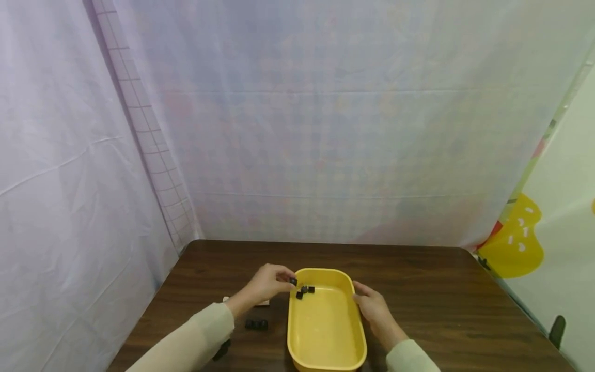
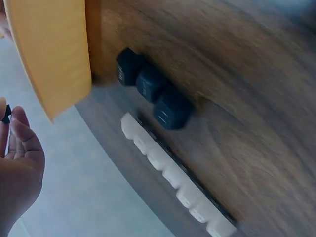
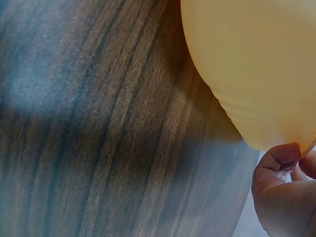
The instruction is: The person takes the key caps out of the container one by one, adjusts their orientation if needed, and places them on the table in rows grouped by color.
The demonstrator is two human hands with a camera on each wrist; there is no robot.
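Observation:
My left hand (image 1: 274,279) pinches a small black keycap (image 1: 293,282) between thumb and fingers, at the upper left rim of a yellow plastic tub (image 1: 325,330). Inside the tub, near that same corner, lie three black keycaps (image 1: 311,289). My right hand (image 1: 374,307) grips the tub's right rim; the right wrist view shows its fingers (image 3: 286,153) against the yellow wall. In the left wrist view the held keycap (image 2: 7,114) shows dark between the fingertips.
Left of the tub, three joined black keycaps (image 1: 256,324) lie on the brown wooden table (image 1: 432,310). A row of white keycaps (image 2: 173,173) lies close by, partly behind my left wrist in the head view. Another black piece (image 1: 222,350) lies by the left sleeve. White curtains (image 1: 325,129) hang behind.

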